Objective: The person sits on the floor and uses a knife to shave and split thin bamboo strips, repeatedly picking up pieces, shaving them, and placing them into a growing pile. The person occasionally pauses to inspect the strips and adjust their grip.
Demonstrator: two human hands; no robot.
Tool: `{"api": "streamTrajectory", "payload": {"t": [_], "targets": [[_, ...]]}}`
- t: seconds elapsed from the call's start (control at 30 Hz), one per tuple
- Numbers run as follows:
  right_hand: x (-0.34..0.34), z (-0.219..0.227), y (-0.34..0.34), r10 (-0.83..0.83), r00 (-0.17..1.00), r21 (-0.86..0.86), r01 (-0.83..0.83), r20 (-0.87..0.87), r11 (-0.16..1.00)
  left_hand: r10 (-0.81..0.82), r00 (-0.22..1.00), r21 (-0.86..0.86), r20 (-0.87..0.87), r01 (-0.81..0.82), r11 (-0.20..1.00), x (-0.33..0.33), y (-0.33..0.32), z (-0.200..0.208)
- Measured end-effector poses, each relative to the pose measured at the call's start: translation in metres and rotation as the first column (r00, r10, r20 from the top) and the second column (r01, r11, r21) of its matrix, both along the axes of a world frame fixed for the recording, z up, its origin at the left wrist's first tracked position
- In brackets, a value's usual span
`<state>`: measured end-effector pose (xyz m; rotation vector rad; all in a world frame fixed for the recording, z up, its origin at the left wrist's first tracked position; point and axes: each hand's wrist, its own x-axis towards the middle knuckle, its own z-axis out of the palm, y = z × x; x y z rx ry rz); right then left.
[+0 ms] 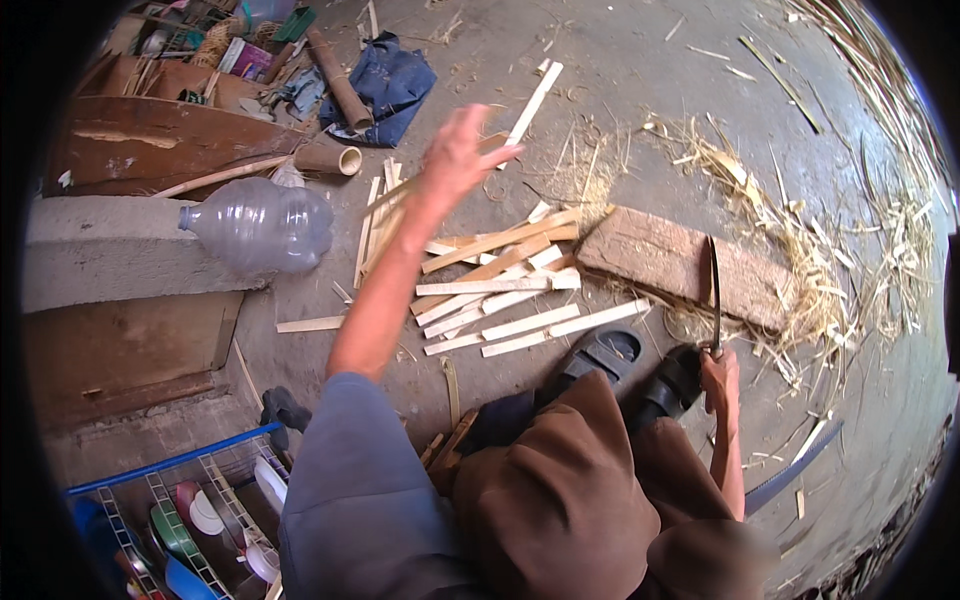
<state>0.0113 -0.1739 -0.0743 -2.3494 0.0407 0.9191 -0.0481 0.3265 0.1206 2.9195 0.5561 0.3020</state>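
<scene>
My left hand [457, 165] is stretched far forward over the floor and smeared by motion. A thin bamboo strip [392, 197] runs across its palm and shows between thumb and fingers. At the right, my right hand [718, 378] is wrapped round the handle of a long knife [715, 285]. Its dark, narrow blade points away from me, across a thick wooden block [680, 262]. Between the block and my left forearm lies a loose pile of pale, split bamboo strips [500, 287]. One more strip [533, 103] rests beyond my left hand.
Shavings [740, 175] litter the floor around the block. A dark toothed blade [797, 468] lies at right. On the left are a large clear plastic bottle [262, 225] on a concrete ledge [120, 245], a bamboo tube [328, 159], blue cloth [400, 90] and a dish rack [170, 462].
</scene>
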Motion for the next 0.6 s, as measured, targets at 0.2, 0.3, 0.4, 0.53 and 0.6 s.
{"api": "streamTrajectory", "payload": {"t": [0.2,0.3,0.4,0.53,0.6], "targets": [[-0.011,0.006,-0.007,-0.011,1.0,0.08,0.01,0.002,0.997,0.099,0.988,-0.091,-0.122,-0.111,0.99,-0.103,0.026,-0.11],[-0.016,0.023,-0.003,-0.036,0.999,0.071,0.038,-0.028,0.997,0.035,0.923,-0.278,-0.382,-0.151,0.949,-0.112,-0.022,-0.133],[-0.023,0.004,-0.01,-0.039,0.999,0.099,0.041,-0.02,0.994,-0.033,0.953,-0.309,-0.301,-0.064,0.949,-0.134,-0.065,-0.17],[-0.027,-0.003,-0.018,-0.031,0.999,0.077,0.029,0.024,0.997,-0.114,0.947,-0.261,-0.3,0.033,0.965,-0.141,-0.097,-0.174],[-0.032,0.014,-0.005,-0.054,0.999,0.095,0.054,-0.003,0.994,-0.084,0.96,-0.274,-0.268,0.008,0.962,-0.152,-0.095,-0.182]]}}
